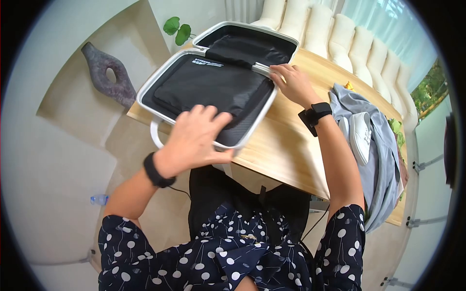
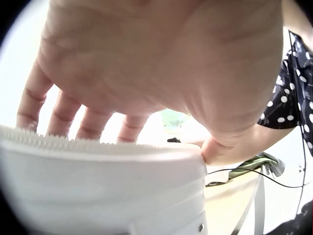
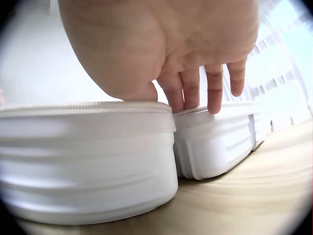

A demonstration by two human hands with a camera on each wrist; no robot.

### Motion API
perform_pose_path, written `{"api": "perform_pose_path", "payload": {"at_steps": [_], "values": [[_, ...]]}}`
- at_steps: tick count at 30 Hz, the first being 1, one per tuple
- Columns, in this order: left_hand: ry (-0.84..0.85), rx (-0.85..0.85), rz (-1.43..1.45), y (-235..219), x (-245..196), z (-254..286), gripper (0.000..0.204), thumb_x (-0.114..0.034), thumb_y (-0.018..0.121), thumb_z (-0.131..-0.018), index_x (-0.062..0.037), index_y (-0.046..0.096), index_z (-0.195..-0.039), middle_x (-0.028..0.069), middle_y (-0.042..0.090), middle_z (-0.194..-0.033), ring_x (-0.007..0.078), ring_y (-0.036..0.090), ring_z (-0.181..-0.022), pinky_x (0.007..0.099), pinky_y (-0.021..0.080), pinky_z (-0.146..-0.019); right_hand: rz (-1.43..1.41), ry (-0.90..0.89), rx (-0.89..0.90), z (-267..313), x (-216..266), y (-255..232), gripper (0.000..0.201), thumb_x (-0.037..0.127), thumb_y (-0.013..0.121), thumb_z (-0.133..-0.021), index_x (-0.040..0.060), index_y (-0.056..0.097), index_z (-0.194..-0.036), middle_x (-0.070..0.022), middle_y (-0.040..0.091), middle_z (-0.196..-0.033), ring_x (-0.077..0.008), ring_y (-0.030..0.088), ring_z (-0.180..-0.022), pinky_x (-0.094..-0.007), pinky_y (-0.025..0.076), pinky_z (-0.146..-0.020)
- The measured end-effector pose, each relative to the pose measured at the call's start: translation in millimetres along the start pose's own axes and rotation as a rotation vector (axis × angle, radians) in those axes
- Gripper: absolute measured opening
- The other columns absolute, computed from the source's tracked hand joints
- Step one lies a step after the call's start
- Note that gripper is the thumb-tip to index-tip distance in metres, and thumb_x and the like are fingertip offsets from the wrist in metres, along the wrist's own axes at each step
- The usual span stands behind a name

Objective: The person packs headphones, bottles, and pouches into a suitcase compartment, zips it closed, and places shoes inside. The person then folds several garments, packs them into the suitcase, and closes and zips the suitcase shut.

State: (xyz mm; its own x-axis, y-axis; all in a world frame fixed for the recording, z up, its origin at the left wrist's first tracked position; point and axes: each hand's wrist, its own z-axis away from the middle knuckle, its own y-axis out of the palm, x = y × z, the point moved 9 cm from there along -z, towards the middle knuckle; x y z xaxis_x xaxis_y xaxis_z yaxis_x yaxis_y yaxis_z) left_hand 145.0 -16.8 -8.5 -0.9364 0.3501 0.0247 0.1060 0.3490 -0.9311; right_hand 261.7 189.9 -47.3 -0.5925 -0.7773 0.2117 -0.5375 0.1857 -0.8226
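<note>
A white hard-shell suitcase [image 1: 265, 116] lies opened flat on the wooden table, both halves lined in black. A black zipped panel [image 1: 194, 87] covers the near half. My left hand [image 1: 196, 133] is spread over that half's front corner, its fingers reaching over the black lining and its thumb at the rim. In the left wrist view the zipper teeth [image 2: 73, 143] run along the edge below the palm. My right hand [image 1: 293, 85] is at the side where the two halves meet, fingers straight down onto the rim in the right wrist view.
Grey clothing [image 1: 378, 169] with a white shoe [image 1: 360, 138] on it lies on the table's right end. A wooden tabletop [image 1: 296, 140] stretches between it and the suitcase. A white handle [image 1: 155, 133] sticks out at the suitcase's near left. Cream padded seating [image 1: 318, 29] stands behind.
</note>
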Motion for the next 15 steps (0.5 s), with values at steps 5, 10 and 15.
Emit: {"api": "perform_pose_path", "payload": {"at_steps": [5, 10, 15], "values": [[-0.226, 0.108, 0.008, -20, 65, 37, 0.045, -0.026, 0.064, -0.064, -0.0069, 0.055, -0.104, 0.0098, 0.054, -0.102, 0.0293, 0.055, -0.095, 0.0376, 0.046, -0.078, -0.241, -0.11, 0.049, 8, 11, -6, 0.03, 0.025, 0.054, -0.09, 0.0059, 0.061, -0.111, -0.0119, 0.062, -0.108, -0.0311, 0.053, -0.098, -0.0392, 0.043, -0.086], [-0.413, 0.055, 0.019, -14, 136, 66, 0.042, -0.015, 0.054, -0.074, -0.0062, 0.052, -0.115, 0.0129, 0.051, -0.123, 0.0319, 0.052, -0.109, 0.0399, 0.045, -0.087, 0.132, -0.07, -0.083, 22, -2, -25, 0.023, 0.015, 0.062, -0.079, 0.0116, 0.066, -0.102, -0.0052, 0.064, -0.094, -0.0243, 0.056, -0.095, -0.038, 0.037, -0.092], [-0.397, -0.039, -0.016, -15, 103, 54, 0.041, -0.014, 0.049, -0.086, -0.0041, 0.047, -0.126, 0.0201, 0.046, -0.13, 0.0372, 0.05, -0.112, 0.0401, 0.043, -0.092, 0.16, -0.115, -0.087, 26, 15, -23, 0.007, 0.012, 0.061, -0.077, 0.0126, 0.068, -0.08, -0.0022, 0.06, -0.079, -0.0208, 0.056, -0.086, -0.0361, 0.037, -0.092]]}}
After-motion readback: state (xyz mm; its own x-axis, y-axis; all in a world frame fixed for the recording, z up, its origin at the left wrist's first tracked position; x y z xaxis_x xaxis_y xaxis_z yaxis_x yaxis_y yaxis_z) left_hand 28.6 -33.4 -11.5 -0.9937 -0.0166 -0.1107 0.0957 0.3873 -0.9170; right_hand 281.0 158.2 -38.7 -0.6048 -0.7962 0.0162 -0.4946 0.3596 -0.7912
